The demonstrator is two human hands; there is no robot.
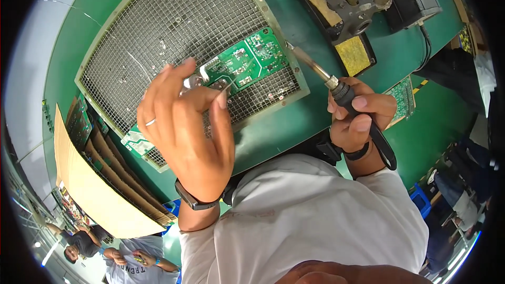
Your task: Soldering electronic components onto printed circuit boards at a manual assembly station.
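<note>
The left hand [184,121] is pinching a thin wire [232,82] between thumb and forefinger, just over the near edge of a green circuit board [247,63]. The right hand [365,108] is closing its fingers around the dark handle of a soldering iron [315,68], whose tip is pointing toward the board's right end. The board is lying on a mesh tray [173,10]. Farther out, a tool stand [344,23] is holding a yellow sponge [353,55], and cardboard sheets [100,179] are standing leftward.

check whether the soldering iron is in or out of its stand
Out: the right hand grips the soldering iron, clear of the stand.
</note>
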